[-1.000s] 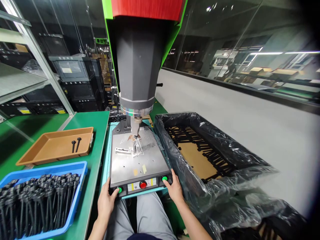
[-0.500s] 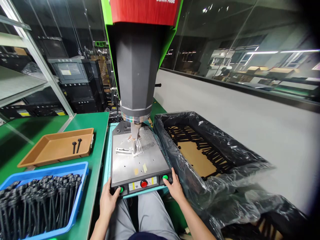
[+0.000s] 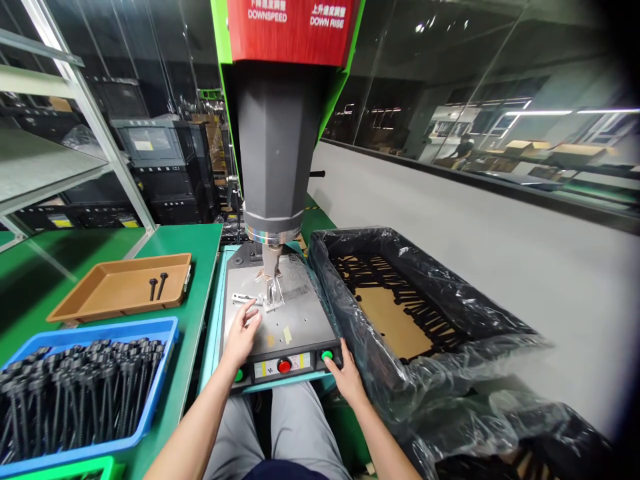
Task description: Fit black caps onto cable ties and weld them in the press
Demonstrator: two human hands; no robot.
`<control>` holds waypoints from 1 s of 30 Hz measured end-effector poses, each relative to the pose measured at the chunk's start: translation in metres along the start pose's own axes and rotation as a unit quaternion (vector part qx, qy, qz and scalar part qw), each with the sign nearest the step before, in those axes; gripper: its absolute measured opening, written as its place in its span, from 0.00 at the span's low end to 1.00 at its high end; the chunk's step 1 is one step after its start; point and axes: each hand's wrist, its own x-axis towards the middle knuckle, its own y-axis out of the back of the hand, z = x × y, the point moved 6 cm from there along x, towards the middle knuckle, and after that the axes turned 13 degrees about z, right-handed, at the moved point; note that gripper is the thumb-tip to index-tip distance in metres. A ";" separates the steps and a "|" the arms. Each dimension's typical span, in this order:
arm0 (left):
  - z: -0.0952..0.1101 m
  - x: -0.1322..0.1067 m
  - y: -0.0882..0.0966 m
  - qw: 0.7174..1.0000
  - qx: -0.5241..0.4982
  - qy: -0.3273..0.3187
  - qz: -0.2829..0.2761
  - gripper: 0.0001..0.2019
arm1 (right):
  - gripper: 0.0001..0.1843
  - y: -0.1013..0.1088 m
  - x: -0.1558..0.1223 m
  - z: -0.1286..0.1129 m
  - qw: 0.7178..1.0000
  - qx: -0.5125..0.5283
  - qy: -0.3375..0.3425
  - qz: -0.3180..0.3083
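Observation:
My left hand is over the left part of the press's metal base plate, fingers loosely apart with nothing in them. Its fingertips are close to a slotted metal bar beside the fixture. The metal tool tip of the press reaches down to that fixture; any part in it is too hard to make out. My right hand rests at the front right corner of the base, thumb on the right green button and fingers along the side. A red button sits mid-panel, and the left green button is partly behind my left wrist.
At left, a brown tray holds two black bolt-shaped parts, and a blue bin holds many more. On the right stands a plastic-lined black crate with rows of black parts on cardboard. The grey press head hangs above the plate.
My left hand has left the left green button and moved up over the plate toward the fixture, its fingers opening. My right hand stays at its button. The view has shifted slightly.

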 end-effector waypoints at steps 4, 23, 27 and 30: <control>0.015 0.022 -0.030 0.996 -0.057 0.022 -0.058 0.26 | 0.43 0.007 -0.003 0.001 0.999 0.025 -0.012 0.028; 0.031 0.037 -0.041 0.996 -0.078 0.044 0.028 0.18 | 0.17 -0.110 0.007 -0.206 0.956 0.227 0.096 -0.161; 0.043 0.033 -0.041 0.994 -0.101 0.045 0.017 0.26 | 0.25 -0.110 0.039 -0.240 0.974 0.170 0.144 -0.038; 0.050 0.033 -0.040 0.995 -0.085 0.036 0.030 0.28 | 0.26 -0.106 0.057 -0.251 0.975 0.124 0.174 0.066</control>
